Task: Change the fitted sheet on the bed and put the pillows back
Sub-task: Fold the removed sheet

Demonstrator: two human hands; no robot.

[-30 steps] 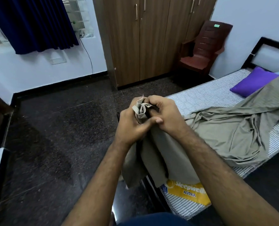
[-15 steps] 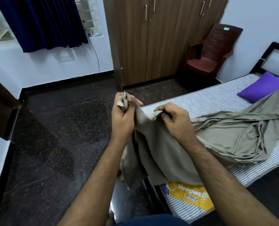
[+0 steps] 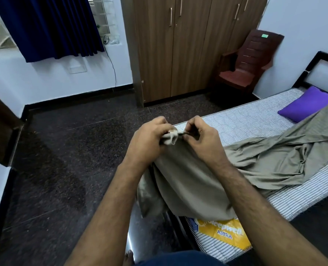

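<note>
Left hand [image 3: 147, 143] and right hand [image 3: 203, 140] sit almost touching, both pinching one bunched corner of the olive fitted sheet [image 3: 245, 166]; left grips the pale hem, right fingertips work the edge. The rest of the sheet trails away right and forward of the hands along the striped mattress [image 3: 251, 121] toward the purple pillow [image 3: 305, 106]. The mattress's near corner lies directly below the hands, right hand slightly nearer; fitting this corner probably comes next.

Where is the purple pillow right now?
The purple pillow lies at the far right of the head view, on the striped mattress near the headboard, partly under the sheet.
</note>
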